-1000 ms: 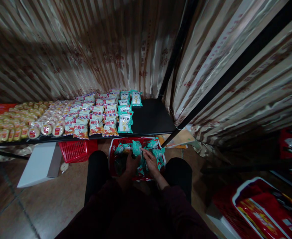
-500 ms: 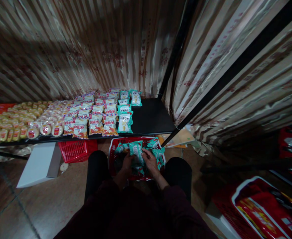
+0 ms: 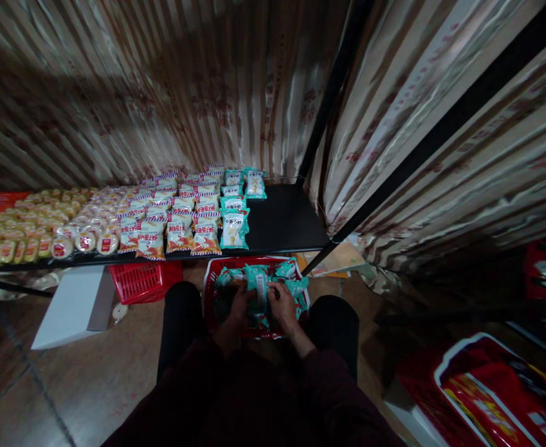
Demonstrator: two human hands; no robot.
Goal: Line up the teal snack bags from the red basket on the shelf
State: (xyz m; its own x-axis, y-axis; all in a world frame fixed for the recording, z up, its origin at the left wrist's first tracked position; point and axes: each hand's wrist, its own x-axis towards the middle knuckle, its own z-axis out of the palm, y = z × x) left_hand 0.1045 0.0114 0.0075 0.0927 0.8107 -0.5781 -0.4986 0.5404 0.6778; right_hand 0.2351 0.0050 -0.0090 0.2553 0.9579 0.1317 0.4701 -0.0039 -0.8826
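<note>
Packet in hand: a turquoise packet (image 3: 257,280) is held upright in the red basket (image 3: 211,268), between the two hands; its pale printed panel is turned up toward the camera.
Left hand: the packet's left edge is gripped by the fingers of the left hand (image 3: 239,304).
Right hand: the right hand (image 3: 282,303) is curled at the packet's right edge, fingertips bunched against it; whether a firm pinch is made cannot be told.
Basket load: other turquoise packets (image 3: 286,268) are heaped around the hands, mostly to the right.
Basket flanks: the basket is flanked closely by the left leg (image 3: 181,326) and the right leg (image 3: 337,326).
Shelf: the basket's far rim is bordered by the front edge of a black shelf (image 3: 282,218); beside the basket's far right corner a slanting black post (image 3: 361,213) is set.
Shelf rows: shelved turquoise-and-white packets (image 3: 234,230) are lined up beside striped-edge packets (image 3: 179,233); farther left, round wrapped pieces (image 3: 85,241) and yellow wrapped pieces (image 3: 31,249) are laid out.
Floor: a second red basket (image 3: 138,284) and a white box (image 3: 68,307) are placed to the left.
Backdrop: the shelf is backed by a pleated curtain (image 3: 254,81).
</note>
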